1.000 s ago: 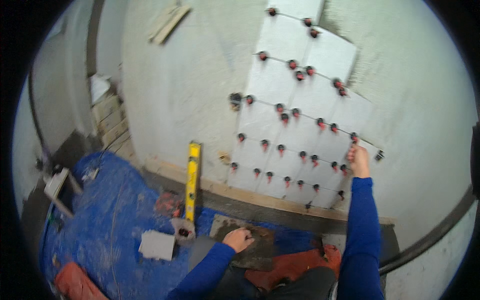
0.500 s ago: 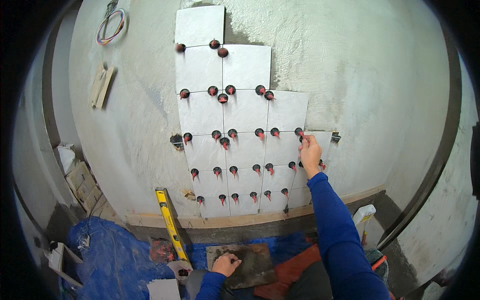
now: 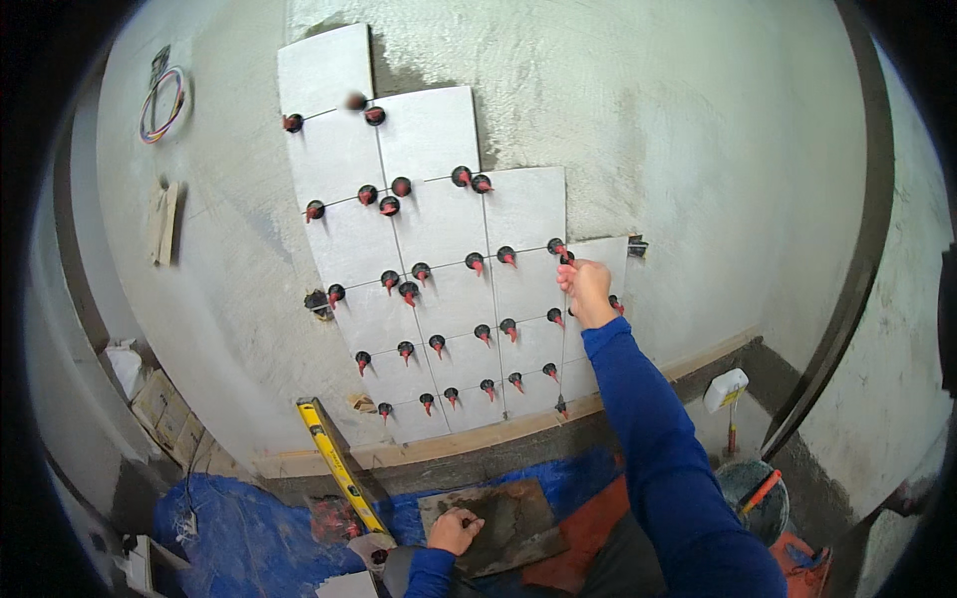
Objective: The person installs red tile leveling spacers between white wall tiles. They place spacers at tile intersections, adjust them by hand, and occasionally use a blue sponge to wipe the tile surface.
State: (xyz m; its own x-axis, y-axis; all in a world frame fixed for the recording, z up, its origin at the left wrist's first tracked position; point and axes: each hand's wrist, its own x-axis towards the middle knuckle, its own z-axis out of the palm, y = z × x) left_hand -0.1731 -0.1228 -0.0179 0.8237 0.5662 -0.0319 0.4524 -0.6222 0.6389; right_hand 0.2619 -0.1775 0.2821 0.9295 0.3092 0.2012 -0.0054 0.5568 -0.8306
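White square tiles (image 3: 432, 135) climb the wall in stepped rows. Along their joints sit several tile levelers, each a black disc with a red handle, such as one leveler (image 3: 475, 263) in the middle. My right hand (image 3: 588, 289) reaches up to the right side of the tiling. Its bent fingers close on a tile leveler (image 3: 566, 258) just below another at a tile corner. Low in front of me, my left hand (image 3: 455, 530) is curled above a mortar-smeared board (image 3: 513, 523). Whatever its fingers hold, if anything, is hidden.
A yellow spirit level (image 3: 342, 468) leans against the wall, left of the board. Blue sheeting (image 3: 234, 538) covers the floor. At right stand a bucket (image 3: 750, 485) with an orange-handled tool and a white box-shaped item (image 3: 726, 390). Wires (image 3: 162, 105) hang at upper left.
My view has tilted, so the tiles now slant and sit farther left. My right hand stays at the same tile corner, its fingers slightly turned. The left hand remains by the board.
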